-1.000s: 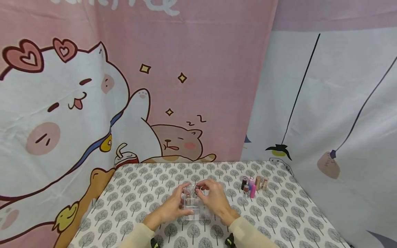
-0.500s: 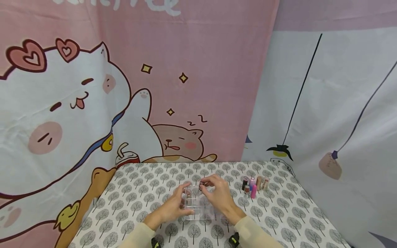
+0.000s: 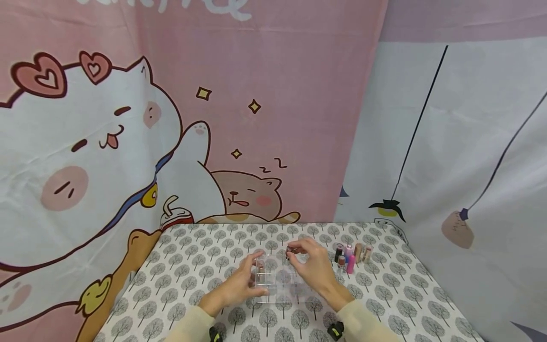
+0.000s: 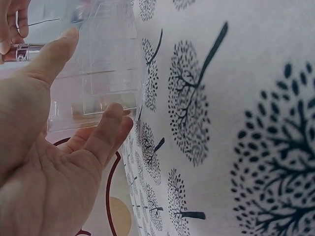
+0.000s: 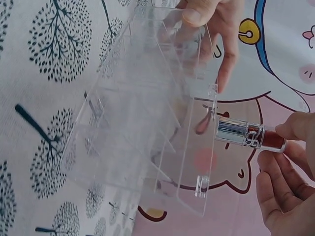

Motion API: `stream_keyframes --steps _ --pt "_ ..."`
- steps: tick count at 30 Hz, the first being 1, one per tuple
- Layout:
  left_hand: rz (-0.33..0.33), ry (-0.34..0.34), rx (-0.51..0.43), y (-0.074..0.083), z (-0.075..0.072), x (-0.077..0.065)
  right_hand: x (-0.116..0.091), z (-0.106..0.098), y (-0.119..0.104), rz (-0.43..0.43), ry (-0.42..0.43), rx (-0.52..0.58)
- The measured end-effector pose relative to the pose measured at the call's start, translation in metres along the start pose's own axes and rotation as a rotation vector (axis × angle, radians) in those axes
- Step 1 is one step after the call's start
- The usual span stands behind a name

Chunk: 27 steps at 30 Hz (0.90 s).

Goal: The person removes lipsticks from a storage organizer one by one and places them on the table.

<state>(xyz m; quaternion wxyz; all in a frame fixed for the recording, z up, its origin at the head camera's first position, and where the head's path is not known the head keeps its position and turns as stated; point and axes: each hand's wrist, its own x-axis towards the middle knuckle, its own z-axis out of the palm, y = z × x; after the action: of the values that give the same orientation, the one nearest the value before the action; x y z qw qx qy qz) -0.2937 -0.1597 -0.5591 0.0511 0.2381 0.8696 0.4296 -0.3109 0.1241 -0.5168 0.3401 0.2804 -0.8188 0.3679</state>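
Note:
A clear compartmented cosmetics organizer [image 3: 282, 289] stands on the table. My left hand [image 3: 235, 287] holds its left side, thumb at the near edge and fingers at the far edge. One brownish tube [image 3: 261, 268] is inside a far-left compartment. My right hand [image 3: 317, 267] pinches a lipstick [image 5: 250, 134] by its dark red end between thumb and fingers. The silver end points toward the organizer in the right wrist view. From the head view, this lipstick is above the organizer's far side, right of the tube inside.
To the right stand several cosmetic tubes, among them a bright pink tube [image 3: 351, 264], a black tube [image 3: 338, 253] and a brown tube [image 3: 357, 252]. A tree-print cloth [image 3: 205, 259] covers the table. Behind it hangs a pink cartoon curtain [image 3: 299, 118].
My right hand has moved rightward with the lipstick along the organizer's far side. My left hand keeps its hold on the left side. The head view has shifted slightly.

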Motion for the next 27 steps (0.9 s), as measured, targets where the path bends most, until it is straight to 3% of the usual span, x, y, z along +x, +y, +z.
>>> stream_keyframes --steps 6,15,27 --pt "-0.011 -0.005 0.01 0.001 0.0 0.001 -0.001 -0.012 0.002 0.007 -0.005 -0.001" --pt "-0.031 -0.008 0.018 0.001 0.0 0.0 0.0 -0.027 0.013 -0.058 0.047 -0.026" --pt "-0.037 -0.012 0.008 0.003 -0.001 0.0 -0.001 -0.052 0.03 -0.027 0.079 -0.118"
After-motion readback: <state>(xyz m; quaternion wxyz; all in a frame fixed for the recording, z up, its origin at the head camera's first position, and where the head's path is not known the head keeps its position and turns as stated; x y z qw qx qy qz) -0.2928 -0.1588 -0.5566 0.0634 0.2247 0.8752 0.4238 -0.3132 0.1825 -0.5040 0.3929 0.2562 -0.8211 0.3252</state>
